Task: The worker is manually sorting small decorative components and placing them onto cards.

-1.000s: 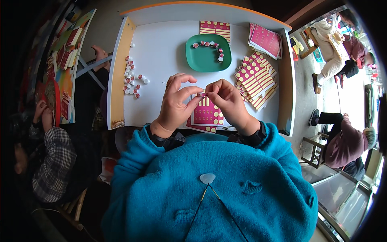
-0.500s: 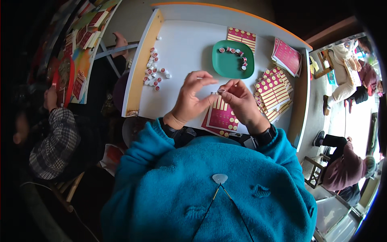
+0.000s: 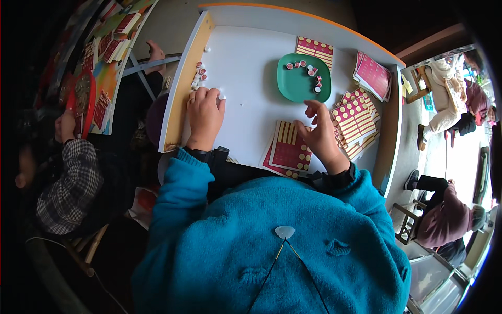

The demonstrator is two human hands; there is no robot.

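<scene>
White-and-red round pieces (image 3: 197,79) lie in a cluster on the left of the pale surface (image 3: 246,63), and my left hand (image 3: 205,116) is over their near end, fingers curled; I cannot tell whether it grips one. My right hand (image 3: 321,138) has thumb and forefinger apart, near the maroon sticker sheet (image 3: 287,153). More pieces sit in the green tray (image 3: 294,86).

The table (image 3: 246,68) bears one green tray (image 3: 286,86), about nine cylinders (image 3: 318,78) inside, at least eight loose cylinders (image 3: 202,77) leftward, two card piles (image 3: 355,118) rightward, at least two near-edge cards (image 3: 290,152), one far-edge card (image 3: 315,46).
</scene>
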